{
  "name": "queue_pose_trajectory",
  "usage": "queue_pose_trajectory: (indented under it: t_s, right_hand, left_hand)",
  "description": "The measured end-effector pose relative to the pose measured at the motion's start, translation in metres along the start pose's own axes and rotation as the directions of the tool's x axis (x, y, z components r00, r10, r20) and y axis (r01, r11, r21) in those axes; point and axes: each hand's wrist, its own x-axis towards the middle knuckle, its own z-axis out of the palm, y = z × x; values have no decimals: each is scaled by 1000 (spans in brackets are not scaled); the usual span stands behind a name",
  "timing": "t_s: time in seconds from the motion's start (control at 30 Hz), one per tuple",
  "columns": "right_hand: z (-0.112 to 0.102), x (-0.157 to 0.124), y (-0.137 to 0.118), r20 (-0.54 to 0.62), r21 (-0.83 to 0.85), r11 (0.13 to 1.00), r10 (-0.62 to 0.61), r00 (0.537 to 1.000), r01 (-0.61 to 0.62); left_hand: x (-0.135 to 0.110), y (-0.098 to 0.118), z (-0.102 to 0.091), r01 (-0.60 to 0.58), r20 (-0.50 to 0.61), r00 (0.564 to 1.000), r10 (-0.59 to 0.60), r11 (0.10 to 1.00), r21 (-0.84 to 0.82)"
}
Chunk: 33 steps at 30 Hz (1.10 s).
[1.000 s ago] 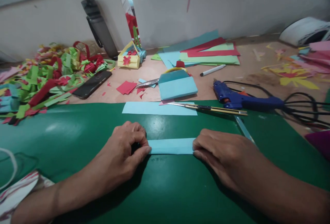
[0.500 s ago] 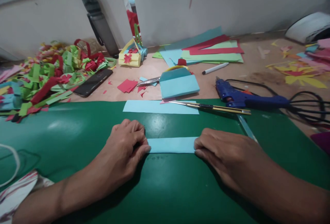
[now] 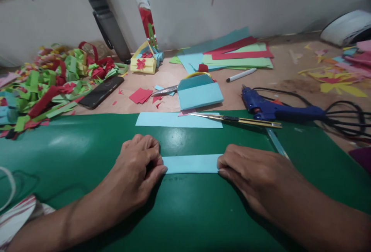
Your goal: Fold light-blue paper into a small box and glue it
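Note:
A light blue paper strip (image 3: 191,164) lies across the green mat (image 3: 185,213) between my hands. My left hand (image 3: 142,167) pinches its left end, with the fingers curled and the thumb at the lower edge. At the right end, my right hand (image 3: 249,171) is closed on the strip in the same way; both tips of the strip are hidden under fingers. Beyond it lies a second, wider blue paper strip (image 3: 162,120). A yellow and black cutter knife (image 3: 243,121) rests partly on that strip, its blade pointing left.
Behind the mat stand a folded blue paper piece (image 3: 199,96) over scissors (image 3: 165,90) and a blue glue gun (image 3: 278,109) with a black cord. A phone (image 3: 101,91), paper scraps (image 3: 55,78), a yellow paper basket (image 3: 143,65), a bottle (image 3: 110,28) and a marker (image 3: 241,75) are farther back.
My left hand has shifted slightly left, and a little more of the strip shows between my hands. My right hand keeps almost the same place. The view has moved slightly.

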Motion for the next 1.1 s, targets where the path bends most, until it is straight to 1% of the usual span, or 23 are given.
queue_pose_trajectory:
  t_s: [0.13, 0.27, 0.33, 0.4, 0.47, 0.53, 0.6, 0.67, 0.7, 0.77, 0.83, 0.9, 0.97, 1.1]
  right_hand:
    - [-1, 0, -1, 7, -12, 1000, 12, 1000, -12]
    - [-2, -1, -1, 29, -13, 1000, 10, 1000, -10]
    - [-2, -1, -2, 38, -10, 1000, 6, 999, -6]
    - [-2, -1, -2, 56, -14, 1000, 17, 998, -16]
    - [-3, 0, -2, 79, -20, 999, 37, 996, -36]
    - [-4, 1, -3, 105, -22, 998, 54, 993, -52]
    - [-5, 2, -3, 114, -22, 998, 57, 992, -55]
    - [-6, 2, -3, 120, -23, 999, 50, 992, -48]
    - [-6, 2, -3, 123, -27, 999, 50, 991, -47]
    - [-6, 1, -4, 130, -37, 998, 55, 990, -50]
    - [-6, 1, -4, 140, -46, 997, 64, 988, -58]
    - [-7, 0, -4, 149, -51, 997, 64, 987, -57]
    - [-7, 0, -4, 152, -57, 997, 60, 987, -52]
    - [-6, 0, -4, 131, -65, 997, 50, 990, -42]
  left_hand:
    - [0, 0, 0, -10, -4, 1000, 9, 1000, -8]
    - [-1, -3, 1, -47, -11, 999, 47, 999, 6]
    - [-1, -5, 2, -91, -15, 996, 92, 995, 46]
    - [0, -8, 3, -169, -12, 985, 172, 977, 132]
    - [3, -9, 3, -264, 26, 964, 266, 932, 248]
    - [6, -8, 1, -354, 107, 935, 338, 874, 333]
    - [9, -5, -3, -424, 191, 905, 379, 834, 352]
    - [10, 0, -7, -469, 237, 881, 409, 818, 333]
    - [10, 3, -9, -484, 241, 873, 424, 813, 323]
    - [10, 9, -15, -514, 217, 858, 466, 796, 320]
    - [11, 15, -21, -542, 178, 839, 514, 762, 354]
    - [13, 21, -27, -563, 175, 822, 542, 728, 391]
    - [15, 27, -32, -565, 189, 821, 539, 721, 400]
    - [16, 34, -36, -513, 201, 858, 472, 786, 345]
